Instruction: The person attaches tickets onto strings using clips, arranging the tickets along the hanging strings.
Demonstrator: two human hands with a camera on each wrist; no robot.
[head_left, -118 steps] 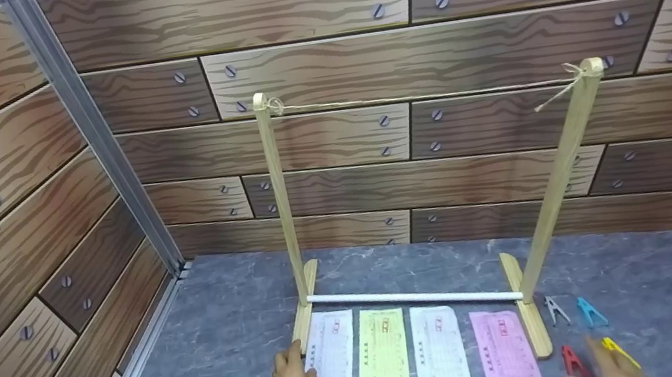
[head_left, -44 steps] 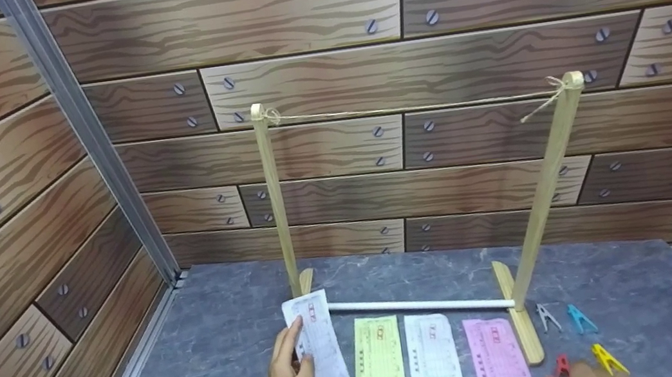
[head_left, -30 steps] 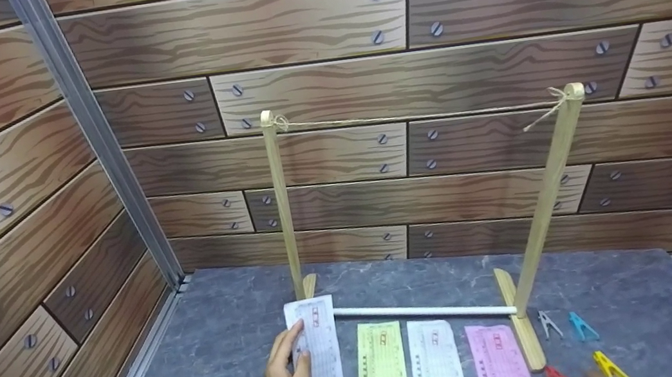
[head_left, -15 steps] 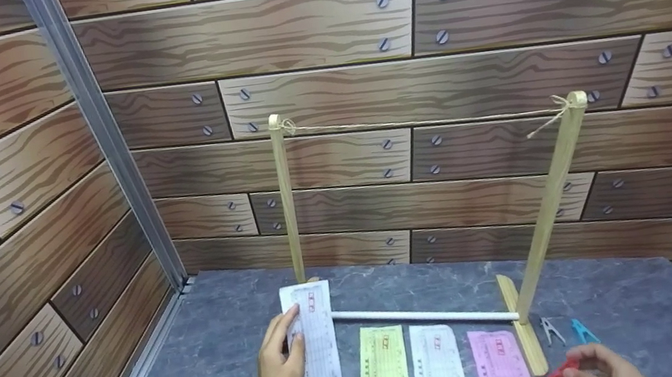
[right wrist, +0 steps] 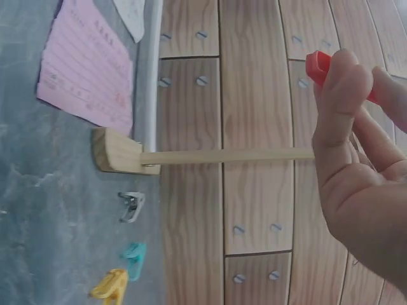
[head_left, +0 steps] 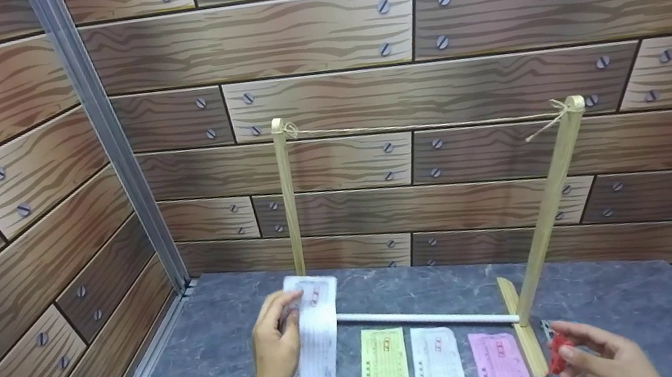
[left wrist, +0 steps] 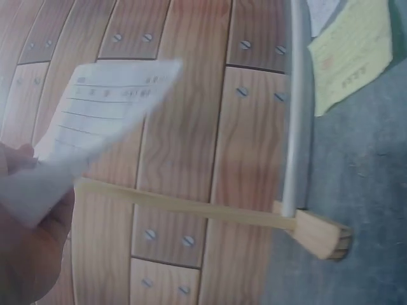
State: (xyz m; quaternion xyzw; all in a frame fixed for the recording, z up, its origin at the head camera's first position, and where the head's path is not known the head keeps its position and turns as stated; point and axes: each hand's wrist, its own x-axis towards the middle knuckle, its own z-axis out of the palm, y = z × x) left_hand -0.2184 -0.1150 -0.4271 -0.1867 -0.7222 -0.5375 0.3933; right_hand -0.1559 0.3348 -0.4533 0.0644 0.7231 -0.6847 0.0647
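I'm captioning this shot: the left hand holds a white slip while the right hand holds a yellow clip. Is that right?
Not quite: the right hand holds a red clip, as the head view shows. The left hand does hold a white slip.

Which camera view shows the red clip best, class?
The head view: most of the red clip shows there, pinched in the right hand. In the right wrist view, that hand covers its middle; the left wrist view shows none.
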